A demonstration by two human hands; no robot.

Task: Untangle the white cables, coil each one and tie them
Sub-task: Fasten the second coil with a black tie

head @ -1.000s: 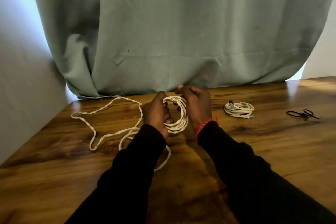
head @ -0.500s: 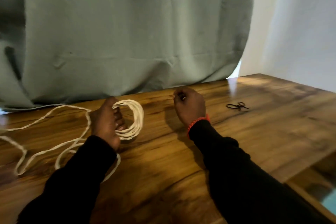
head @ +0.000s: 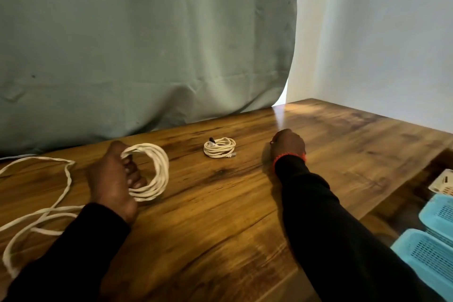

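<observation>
While the left hand (head: 115, 179) grips a part-wound coil (head: 149, 171) of white cable, fingers curled through its loops, the coiling step looks unfinished; a long loose tail (head: 36, 213) trails from that coil over the worktop (head: 220, 228) to the left edge of view, so it is not yet fully wound. The right hand (head: 289, 146) lies well off to the right on the worktop, knuckles up and fingers curled under; something small and dark shows at its fingertips, too small to name, so whether it holds anything I cannot tell. My guess is that this hand is fetching a tie or a tool, since the coil in hand has nothing round it yet; the next move would call for winding in the tail, then binding the loops without letting them spring apart, which needs both hands at the coil.

Counted: two white cables in view, one in the left hand, one a finished small coil (head: 220, 147) lying flat on the worktop between the hands, apart from both, with a dark band at its upper left; two hands; one red wristband (head: 289, 156) on the right wrist; two blue baskets (head: 431, 247) stacked low at the right, beyond the worktop edge.
</observation>
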